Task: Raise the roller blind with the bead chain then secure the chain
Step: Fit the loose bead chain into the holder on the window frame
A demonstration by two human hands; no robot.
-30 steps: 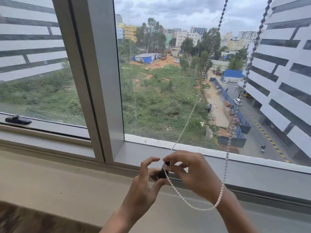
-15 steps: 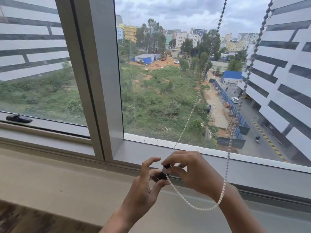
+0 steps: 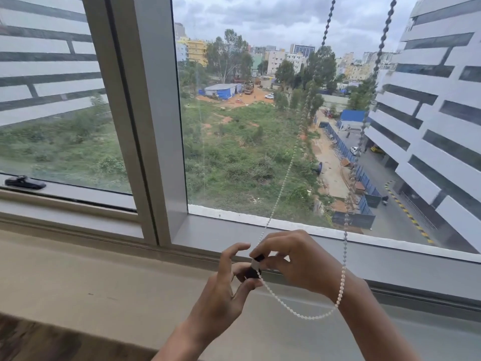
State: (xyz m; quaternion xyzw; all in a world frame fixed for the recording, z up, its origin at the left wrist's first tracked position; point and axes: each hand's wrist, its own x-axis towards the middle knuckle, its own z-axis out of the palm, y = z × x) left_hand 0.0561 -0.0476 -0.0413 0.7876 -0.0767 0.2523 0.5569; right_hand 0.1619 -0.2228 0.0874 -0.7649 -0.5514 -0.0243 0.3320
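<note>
Securing stage, judged from the layout: no blind fabric shows anywhere over the glass, so the blind seems to be raised and only the chain is left to fix.

Item: bead chain (image 3: pixel 283 307). White plastic beads. Two runs hang from above the picture's top edge, in front of the right-hand pane. The slack bottom of the loop sags below both hands, just above the sill (image 3: pixel 78 277), and passes around the outer side of the right wrist, likely to keep spare length out of the working area.

Item: small black clip (image 3: pixel 252 272), with a white part above it. Sits between the two hands at the sill's inner edge, chain running into it. Whether it is fixed to the frame or loose cannot be told.

Item: left hand (image 3: pixel 223 295). Thumb and lower fingers pressed on the black clip from below and behind, probably steadying it; index finger raised and spread clear.

Item: right hand (image 3: pixel 299 261). Thumb and forefinger pinched together on the chain and the white part at the clip's top, apparently feeding beads into it; remaining fingers curled.

Item: window frame (image 3: pixel 145 126). Grey upright dividing two panes; a dark latch (image 3: pixel 24 182) lies on the left pane's lower rail, well apart from the hands.

Risk, as judgement: beads may slip before seating.
</note>
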